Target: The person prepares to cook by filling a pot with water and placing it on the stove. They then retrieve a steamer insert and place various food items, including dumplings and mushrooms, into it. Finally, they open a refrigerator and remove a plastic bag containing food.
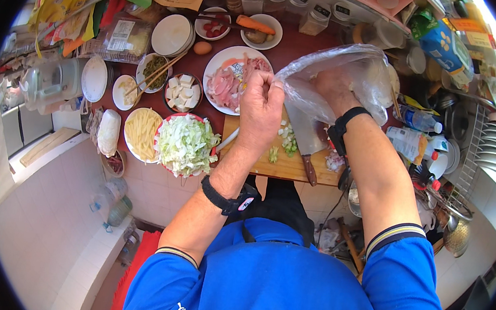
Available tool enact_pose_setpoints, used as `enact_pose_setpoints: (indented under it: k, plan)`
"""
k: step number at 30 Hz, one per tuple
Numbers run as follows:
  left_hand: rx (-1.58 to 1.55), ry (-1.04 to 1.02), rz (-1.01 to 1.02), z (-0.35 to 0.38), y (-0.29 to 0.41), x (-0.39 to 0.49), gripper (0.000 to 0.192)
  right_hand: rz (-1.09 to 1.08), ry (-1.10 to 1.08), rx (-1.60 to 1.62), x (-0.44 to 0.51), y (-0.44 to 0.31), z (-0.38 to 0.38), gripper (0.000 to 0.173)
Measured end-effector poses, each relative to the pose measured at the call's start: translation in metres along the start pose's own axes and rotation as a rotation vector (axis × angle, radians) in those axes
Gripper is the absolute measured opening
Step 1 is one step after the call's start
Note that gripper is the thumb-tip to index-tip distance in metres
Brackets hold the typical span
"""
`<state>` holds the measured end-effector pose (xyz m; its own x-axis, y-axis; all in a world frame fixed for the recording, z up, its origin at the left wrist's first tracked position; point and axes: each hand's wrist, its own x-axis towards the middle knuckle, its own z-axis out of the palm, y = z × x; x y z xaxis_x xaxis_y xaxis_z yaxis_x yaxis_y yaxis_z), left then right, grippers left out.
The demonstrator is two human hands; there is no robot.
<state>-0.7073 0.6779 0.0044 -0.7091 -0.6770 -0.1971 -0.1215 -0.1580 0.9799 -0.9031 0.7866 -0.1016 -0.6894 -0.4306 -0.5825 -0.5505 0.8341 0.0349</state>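
My left hand (261, 105) pinches the edge of a clear plastic bag (299, 75) between thumb and fingers. Inside the bag is my right hand (333, 89); its fingers are blurred by the plastic, and whether they grip anything does not show. Behind my left hand, a white plate (211, 70) bears sliced raw meat (225, 86). Under the bag lies a wooden cutting board (269, 168) with a cleaver (305, 129), chopped scallion (290, 143) and small chopped pieces (335, 161). A bowl of shredded cabbage (187, 145) stands left of the board.
Potato strips (143, 133), tofu cubes (183, 92) and a bowl with chopsticks (155, 71) crowd the left. An egg (202, 48) and a bowl with a carrot (255, 24) lie farther back, before spice jars (315, 19). Bottles (417, 118) and a dish rack (472, 148) stand right.
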Motion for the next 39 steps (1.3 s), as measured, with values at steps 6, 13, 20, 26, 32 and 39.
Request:
enact_pose_setpoints:
  k: [6,13,20,26,32,39]
  plan:
    - [-0.012,0.008,0.028,0.004,-0.005,0.009,0.010,-0.073,-0.072,0.073,-0.006,0.015,-0.012,0.051]
    - [-0.139,0.024,-0.064,0.012,0.003,0.015,0.006,-0.432,0.257,0.592,-0.048,0.042,-0.049,0.044]
    - [-0.174,0.011,-0.097,0.021,0.004,0.019,0.011,-0.665,0.241,0.527,-0.082,0.050,-0.076,0.041]
    - [0.085,-0.117,0.009,0.052,-0.026,0.016,0.034,-0.304,0.048,0.845,-0.067,0.045,-0.052,0.040]
    - [0.288,-0.221,0.015,0.071,-0.045,0.033,0.028,-0.445,0.412,0.329,-0.084,0.063,-0.042,0.046]
    - [0.169,-0.039,-0.194,0.068,-0.059,0.047,0.022,-0.403,0.100,1.477,-0.114,0.069,-0.060,0.072]
